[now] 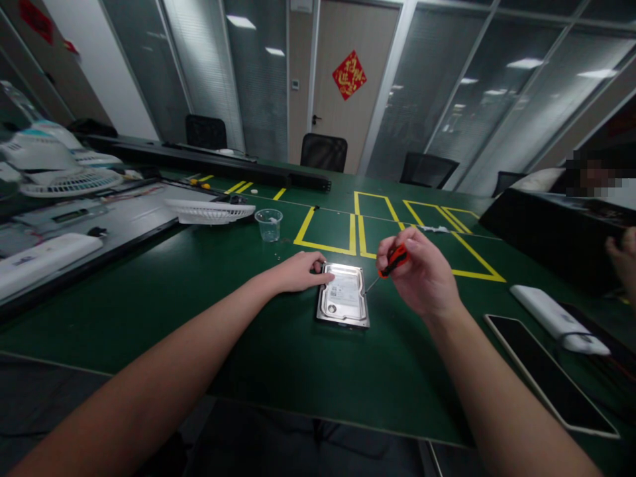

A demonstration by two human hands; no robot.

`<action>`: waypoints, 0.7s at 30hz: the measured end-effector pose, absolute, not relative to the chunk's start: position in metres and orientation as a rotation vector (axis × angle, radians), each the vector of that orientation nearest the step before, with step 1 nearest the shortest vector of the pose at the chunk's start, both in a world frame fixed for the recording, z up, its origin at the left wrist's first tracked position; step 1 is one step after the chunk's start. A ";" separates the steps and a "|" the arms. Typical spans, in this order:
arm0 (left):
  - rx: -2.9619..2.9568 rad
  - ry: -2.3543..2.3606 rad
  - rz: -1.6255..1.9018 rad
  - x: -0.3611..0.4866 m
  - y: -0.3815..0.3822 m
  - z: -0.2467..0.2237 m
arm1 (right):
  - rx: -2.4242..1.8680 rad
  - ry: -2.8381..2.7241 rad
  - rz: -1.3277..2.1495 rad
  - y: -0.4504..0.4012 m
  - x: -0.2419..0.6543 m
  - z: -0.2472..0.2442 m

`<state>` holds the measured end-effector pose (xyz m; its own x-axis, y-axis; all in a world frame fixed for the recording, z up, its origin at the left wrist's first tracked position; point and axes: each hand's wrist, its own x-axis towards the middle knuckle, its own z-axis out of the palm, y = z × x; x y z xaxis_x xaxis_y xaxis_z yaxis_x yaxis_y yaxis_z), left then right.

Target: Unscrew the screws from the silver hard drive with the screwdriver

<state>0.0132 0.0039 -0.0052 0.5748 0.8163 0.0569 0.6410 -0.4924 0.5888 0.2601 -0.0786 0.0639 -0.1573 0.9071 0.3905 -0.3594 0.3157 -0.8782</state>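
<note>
A silver hard drive [342, 298] lies flat on the green table, its labelled face up. My left hand [301, 270] grips the drive's far left corner, the thumb resting on the top and the fingers curled by the edge. In my right hand [420, 271] is a screwdriver with a red and black handle [395, 260], held at a slant. Its thin shaft points down to the left, and the tip is at the drive's right edge. Whether the tip sits in a screw is too small to tell.
A clear plastic cup [269, 225] stands beyond my left hand, with tiny bits near it. White fan parts [209, 211] lie at the left. To the right are a dark tablet-like device [549, 374] and a white power bank-like block [559, 318]. Another person's hand [623, 258] shows at far right.
</note>
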 end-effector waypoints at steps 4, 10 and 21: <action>2.316 1.155 0.474 0.014 0.005 -0.007 | -0.582 -1.279 1.219 -0.079 0.261 0.064; 2.317 1.152 0.478 0.014 0.004 -0.006 | -0.598 -1.352 1.145 -0.079 0.262 0.064; 2.301 1.160 0.459 0.013 0.004 -0.004 | -0.593 -1.286 1.178 -0.080 0.261 0.064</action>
